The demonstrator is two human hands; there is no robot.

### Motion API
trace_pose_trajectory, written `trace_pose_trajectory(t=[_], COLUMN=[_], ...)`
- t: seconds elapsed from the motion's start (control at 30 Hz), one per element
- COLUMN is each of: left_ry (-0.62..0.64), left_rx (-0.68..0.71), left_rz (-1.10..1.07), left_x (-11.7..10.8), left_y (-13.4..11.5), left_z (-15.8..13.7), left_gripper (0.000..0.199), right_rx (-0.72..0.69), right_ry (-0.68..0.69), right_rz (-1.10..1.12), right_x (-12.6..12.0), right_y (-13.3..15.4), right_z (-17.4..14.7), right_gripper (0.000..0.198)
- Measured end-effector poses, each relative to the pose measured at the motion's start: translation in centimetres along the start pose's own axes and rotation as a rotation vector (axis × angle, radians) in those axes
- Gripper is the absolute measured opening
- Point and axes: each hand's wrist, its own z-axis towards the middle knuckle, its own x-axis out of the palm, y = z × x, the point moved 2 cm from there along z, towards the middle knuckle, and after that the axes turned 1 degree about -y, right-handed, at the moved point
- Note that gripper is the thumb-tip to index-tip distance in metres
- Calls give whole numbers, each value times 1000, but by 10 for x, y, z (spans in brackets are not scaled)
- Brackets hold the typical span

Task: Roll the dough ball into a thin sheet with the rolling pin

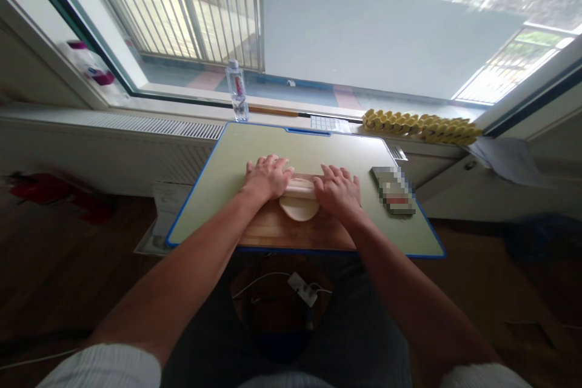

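A pale rolling pin (pixel 300 188) lies crosswise over a flat round of dough (pixel 300 210), whose near part shows below the pin. My left hand (pixel 268 176) presses on the pin's left end, and my right hand (pixel 339 189) bears down on its right end. Both hands lie palm down with fingers stretched forward over the pin, so its ends are hidden. Beneath the dough is a brown wooden board (pixel 295 233), resting on the near side of a light green tabletop (pixel 218 194) with a blue rim.
On the table's right lies a dark, blurred-out flat object (pixel 394 191). A water bottle (pixel 237 91) stands on the windowsill, with yellow egg cartons (pixel 418 126) farther right. Below the table sits a white power strip (pixel 302 288) with a cable. A radiator (pixel 113 121) runs along the left wall.
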Motion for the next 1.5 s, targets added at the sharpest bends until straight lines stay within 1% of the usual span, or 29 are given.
trace_pose_trajectory(t=[0.13,0.3,0.37,0.73,0.97,1.07,1.2,1.33,1.5], left_ry=[-14,-147,-172,-216,-171,-155,-164,-156,-106], left_rx=[-1,-31,-35,0,-8,-15,-5,10,5], left_rz=[20,26,23,52,40,39,33,31,20], left_x=[-2,-8,-9,-12,-10,-8,-9,-10,-8], left_y=[0,-3,-4,-5,-2,-1,-1,-3,-2], left_z=[14,28,32,60,75,76,71,62,46], left_gripper=[55,47,46,42,43,43,43,43,48], right_rx=[24,44,48,83,87,83,84,98,107], right_ry=[53,81,90,89,73,77,99,128,166], right_rz=[46,83,94,129,92,83,93,100,102], right_x=[0,2,3,7,11,12,13,12,7], right_y=[-2,-4,-5,-8,-10,-10,-11,-11,-10], right_z=[17,38,46,77,94,97,93,82,62], right_gripper=[63,63,62,61,59,60,62,67,73])
